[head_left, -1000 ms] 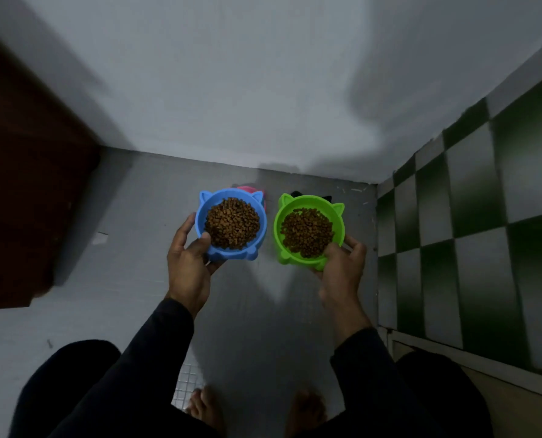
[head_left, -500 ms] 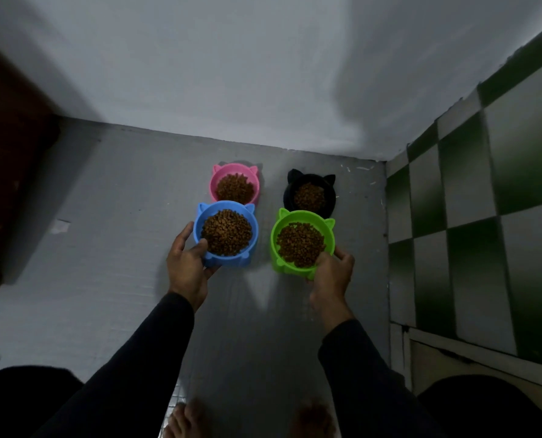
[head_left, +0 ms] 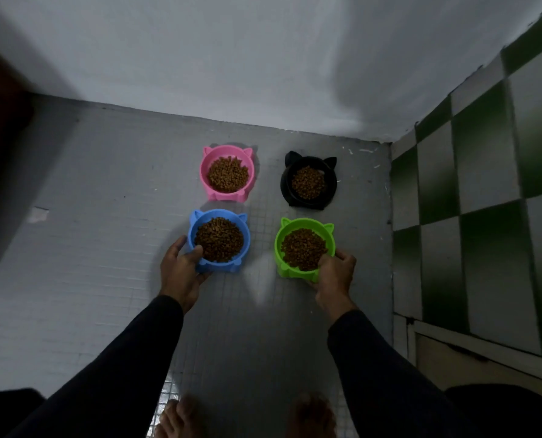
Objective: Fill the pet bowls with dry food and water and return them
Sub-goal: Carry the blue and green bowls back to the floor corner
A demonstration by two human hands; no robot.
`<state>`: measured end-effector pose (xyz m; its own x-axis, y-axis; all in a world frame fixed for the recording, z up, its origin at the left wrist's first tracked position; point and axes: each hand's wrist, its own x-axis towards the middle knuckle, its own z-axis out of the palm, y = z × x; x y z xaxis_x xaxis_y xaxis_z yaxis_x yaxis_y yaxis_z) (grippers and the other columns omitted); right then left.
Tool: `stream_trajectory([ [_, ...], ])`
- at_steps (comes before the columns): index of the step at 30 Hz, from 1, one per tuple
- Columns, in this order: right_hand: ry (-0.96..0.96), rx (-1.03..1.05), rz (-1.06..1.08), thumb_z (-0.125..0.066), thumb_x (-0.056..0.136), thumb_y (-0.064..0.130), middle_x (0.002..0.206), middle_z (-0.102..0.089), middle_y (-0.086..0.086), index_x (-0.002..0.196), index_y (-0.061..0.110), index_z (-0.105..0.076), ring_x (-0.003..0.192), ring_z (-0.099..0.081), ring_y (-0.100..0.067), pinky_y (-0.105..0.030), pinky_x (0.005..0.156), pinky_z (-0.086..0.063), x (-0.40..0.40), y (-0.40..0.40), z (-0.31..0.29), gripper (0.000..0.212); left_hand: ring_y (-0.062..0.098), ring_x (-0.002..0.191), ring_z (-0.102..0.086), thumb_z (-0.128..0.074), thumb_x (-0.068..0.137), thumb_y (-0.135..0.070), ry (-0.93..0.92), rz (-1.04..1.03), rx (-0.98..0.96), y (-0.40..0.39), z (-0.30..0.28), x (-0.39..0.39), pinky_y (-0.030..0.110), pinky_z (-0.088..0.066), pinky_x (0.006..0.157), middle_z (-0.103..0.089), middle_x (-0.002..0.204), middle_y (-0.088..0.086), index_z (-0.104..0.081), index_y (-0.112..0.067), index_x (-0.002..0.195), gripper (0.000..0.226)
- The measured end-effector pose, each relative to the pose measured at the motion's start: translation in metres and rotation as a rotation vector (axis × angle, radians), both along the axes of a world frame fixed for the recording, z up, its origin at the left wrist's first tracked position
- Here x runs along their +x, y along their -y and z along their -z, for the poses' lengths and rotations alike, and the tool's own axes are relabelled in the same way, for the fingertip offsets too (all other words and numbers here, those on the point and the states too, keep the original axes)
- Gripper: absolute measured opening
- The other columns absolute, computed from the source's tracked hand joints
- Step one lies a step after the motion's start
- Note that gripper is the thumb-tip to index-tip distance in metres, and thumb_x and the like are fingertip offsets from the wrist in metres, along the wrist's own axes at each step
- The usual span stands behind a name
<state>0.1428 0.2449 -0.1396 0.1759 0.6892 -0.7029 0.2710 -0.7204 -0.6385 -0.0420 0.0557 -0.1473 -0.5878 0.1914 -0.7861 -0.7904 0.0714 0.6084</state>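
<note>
Four cat-eared bowls of kibble on floor (head_left: 105, 248) near far wall, ears pointing wallward: pink bowl (head_left: 227, 172), black bowl (head_left: 308, 183) behind; blue bowl (head_left: 219, 239) gripped by left hand (head_left: 181, 273), green bowl (head_left: 305, 246) by right hand (head_left: 334, 273); no legible writing.

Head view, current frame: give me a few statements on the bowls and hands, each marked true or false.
1. All four bowls hold dry food. True.
2. The left hand grips the blue bowl. True.
3. The right hand holds the black bowl. False: it grips the green bowl; the black one stands untouched.
4. The pink bowl sits nearest the checked wall. False: the black and green bowls are nearer to it.
5. One bowl holds water. False: none visibly does.
</note>
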Motion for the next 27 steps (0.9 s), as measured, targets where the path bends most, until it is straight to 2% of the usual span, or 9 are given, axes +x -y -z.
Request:
stream_trajectory([
  [4, -0.012, -0.015, 0.014, -0.051, 0.078, 0.002, 0.101, -0.058, -0.002, 0.116, 0.025, -0.052, 0.095, -0.064, -0.032, -0.063, 0.078, -0.058, 0.003, 0.0, 0.01, 0.044, 0.031, 0.108, -0.067, -0.056, 0.1, -0.004, -0.004, 0.051, 0.008, 0.003, 0.007, -0.002, 0.036, -0.059, 0.064, -0.068, 0.129, 0.014, -0.064, -0.016, 0.132, 0.035],
  [7, 0.061, 0.004, -0.024, -0.051, 0.074, 0.005, 0.106, -0.061, -0.005, 0.113, 0.027, -0.054, 0.094, -0.063, -0.03, -0.059, 0.081, -0.058, 0.006, 0.001, 0.013, 0.045, 0.026, 0.1, -0.069, -0.055, 0.099, 0.0, -0.023, 0.081, -0.042, 0.002, 0.01, -0.002, 0.035, -0.057, 0.063, -0.07, 0.117, 0.01, -0.067, -0.022, 0.114, 0.029],
  [11, 0.155, 0.039, -0.112, -0.057, 0.083, 0.005, 0.115, -0.064, -0.01, 0.119, 0.02, -0.057, 0.095, -0.061, -0.027, -0.046, 0.086, -0.057, 0.009, 0.001, 0.011, 0.04, 0.023, 0.089, -0.068, -0.056, 0.102, -0.009, -0.099, 0.127, -0.132, 0.002, 0.018, -0.004, 0.033, -0.055, 0.068, -0.071, 0.105, 0.008, -0.068, -0.019, 0.116, 0.021],
  [15, 0.261, 0.106, -0.239, -0.063, 0.09, 0.016, 0.117, -0.066, -0.008, 0.119, 0.017, -0.062, 0.104, -0.062, -0.029, -0.04, 0.09, -0.053, 0.013, 0.002, 0.011, 0.029, 0.024, 0.087, -0.069, -0.062, 0.092, -0.029, -0.212, 0.241, -0.26, 0.008, 0.028, -0.01, 0.039, -0.053, 0.076, -0.075, 0.094, 0.008, -0.079, -0.019, 0.093, 0.02],
  [17, 0.318, 0.149, -0.312, -0.061, 0.092, 0.016, 0.114, -0.068, -0.009, 0.118, 0.015, -0.066, 0.104, -0.063, -0.03, -0.038, 0.089, -0.052, 0.016, 0.002, 0.013, 0.026, 0.027, 0.09, -0.073, -0.064, 0.085, -0.031, -0.258, 0.299, -0.325, 0.013, 0.036, -0.012, 0.044, -0.059, 0.078, -0.078, 0.093, 0.008, -0.081, -0.022, 0.093, 0.021],
  [20, 0.365, 0.199, -0.388, -0.059, 0.091, 0.012, 0.106, -0.071, -0.01, 0.109, 0.013, -0.073, 0.097, -0.065, -0.03, -0.036, 0.083, -0.053, 0.019, 0.0, 0.013, 0.023, 0.036, 0.096, -0.074, -0.066, 0.087, -0.029, -0.325, 0.39, -0.397, 0.016, 0.037, -0.011, 0.055, -0.06, 0.081, -0.079, 0.093, 0.011, -0.081, -0.023, 0.093, 0.018],
  [22, 0.38, 0.211, -0.402, -0.058, 0.091, 0.009, 0.096, -0.072, -0.009, 0.102, 0.011, -0.075, 0.088, -0.065, -0.027, -0.03, 0.074, -0.049, 0.02, -0.003, 0.012, 0.02, 0.035, 0.096, -0.073, -0.066, 0.093, -0.025, -0.467, 0.495, -0.485, 0.013, 0.026, -0.008, 0.045, -0.057, 0.08, -0.078, 0.093, 0.013, -0.08, -0.02, 0.095, 0.015],
  [24, 0.394, 0.217, -0.429, -0.057, 0.092, 0.006, 0.087, -0.069, -0.007, 0.098, 0.009, -0.075, 0.081, -0.061, -0.024, -0.025, 0.069, -0.041, 0.02, -0.006, 0.01, 0.02, 0.034, 0.096, -0.07, -0.065, 0.098, -0.019, -0.629, 0.593, -0.587, 0.009, 0.02, -0.006, 0.033, -0.046, 0.077, -0.077, 0.097, 0.018, -0.078, -0.01, 0.106, 0.018],
  [27, 0.409, 0.23, -0.481, -0.057, 0.093, 0.007, 0.091, -0.069, -0.008, 0.105, 0.008, -0.076, 0.081, -0.058, -0.02, -0.024, 0.071, -0.041, 0.02, -0.007, 0.009, 0.022, 0.034, 0.096, -0.071, -0.063, 0.1, -0.017, -0.708, 0.626, -0.624, 0.008, 0.02, -0.007, 0.027, -0.039, 0.075, -0.077, 0.098, 0.02, -0.077, -0.006, 0.108, 0.02],
])
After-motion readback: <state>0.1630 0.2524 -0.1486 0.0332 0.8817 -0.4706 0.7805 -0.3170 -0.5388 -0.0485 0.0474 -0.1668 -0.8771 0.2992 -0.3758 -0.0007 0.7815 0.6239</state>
